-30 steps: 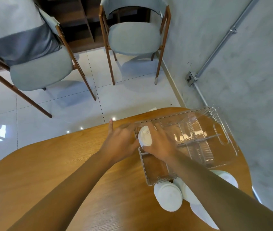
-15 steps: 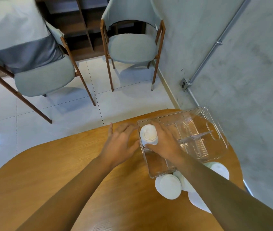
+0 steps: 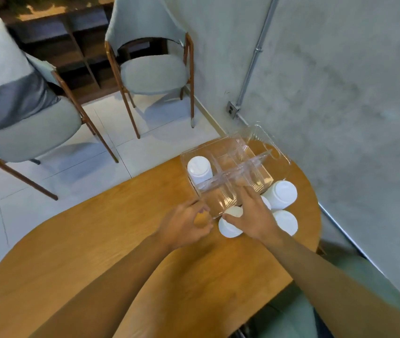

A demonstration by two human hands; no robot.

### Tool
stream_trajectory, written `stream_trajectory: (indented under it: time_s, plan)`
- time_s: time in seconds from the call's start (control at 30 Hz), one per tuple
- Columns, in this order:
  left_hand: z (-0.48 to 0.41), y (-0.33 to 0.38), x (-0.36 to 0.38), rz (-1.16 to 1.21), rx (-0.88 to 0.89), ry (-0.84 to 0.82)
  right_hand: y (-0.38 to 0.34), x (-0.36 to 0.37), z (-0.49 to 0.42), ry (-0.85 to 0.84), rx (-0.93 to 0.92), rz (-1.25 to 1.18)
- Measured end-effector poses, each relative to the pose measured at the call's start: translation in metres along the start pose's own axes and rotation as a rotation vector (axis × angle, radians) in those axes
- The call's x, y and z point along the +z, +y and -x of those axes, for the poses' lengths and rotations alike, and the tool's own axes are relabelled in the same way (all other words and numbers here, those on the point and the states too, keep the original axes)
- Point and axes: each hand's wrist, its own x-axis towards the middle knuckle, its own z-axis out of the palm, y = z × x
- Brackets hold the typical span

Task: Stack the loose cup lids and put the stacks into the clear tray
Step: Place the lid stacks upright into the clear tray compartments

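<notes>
1. On the wooden table, right end: clear tray with one lid stack upright in its far-left compartment.
2. Loose stacks sit just beside the tray's near edge.
3. My right hand is spread over the nearest stack, thumb touching its rim, fingers straight.
4. My left hand is alongside, loosely curled and holding nothing.

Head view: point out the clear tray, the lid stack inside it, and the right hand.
clear tray (image 3: 226, 159), head view, bare floor of a middle compartment.
lid stack (image 3: 199, 166), head view, top lid.
right hand (image 3: 253, 216), head view, back of the hand.
</notes>
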Motion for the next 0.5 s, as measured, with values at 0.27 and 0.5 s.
stream_trajectory:
  time_s: [0.27,0.5]
  plan:
    - [0.008,-0.023,0.072,0.050,-0.160,-0.218,0.029,0.047,0.023,-0.076,0.098,0.063]
    - [-0.002,-0.045,0.129,0.121,-0.338,-0.307,0.042,0.076,0.025,-0.046,0.097,0.188]
